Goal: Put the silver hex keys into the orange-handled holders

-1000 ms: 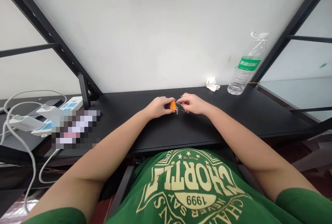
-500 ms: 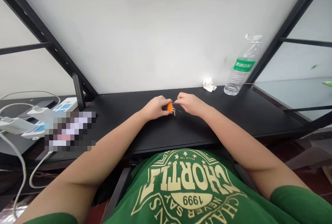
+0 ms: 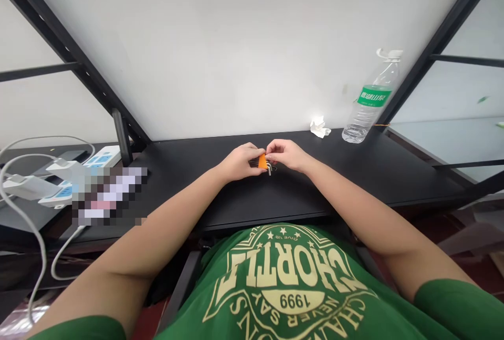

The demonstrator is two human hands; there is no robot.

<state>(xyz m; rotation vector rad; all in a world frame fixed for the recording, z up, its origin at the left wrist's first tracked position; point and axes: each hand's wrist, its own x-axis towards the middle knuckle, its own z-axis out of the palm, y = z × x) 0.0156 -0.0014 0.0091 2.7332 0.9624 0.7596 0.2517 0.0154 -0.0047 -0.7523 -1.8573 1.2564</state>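
Observation:
An orange hex key holder (image 3: 262, 161) is pinched between the thumb and fingers of my left hand (image 3: 243, 161), above the black desk. Several L-shaped hex keys (image 3: 269, 168) sit in it, their bent ends sticking out on the right and their long shafts pointing back toward my left palm. My right hand (image 3: 286, 155) is closed at the holder's upper right side, its fingertips pinched on one of the hex keys. That key is mostly hidden behind the fingers.
A clear water bottle (image 3: 364, 112) with a green label and a crumpled white tissue (image 3: 319, 127) stand by the wall on the black desk (image 3: 252, 201). On the left are a power strip (image 3: 103, 159) with plugged-in chargers, white cables and a pixelated device (image 3: 112, 195). Black metal frames rise on both sides.
My right fingertips have come closer to the orange holder, now against its upper right side. The gap between the hands has narrowed. The view has shifted slightly.

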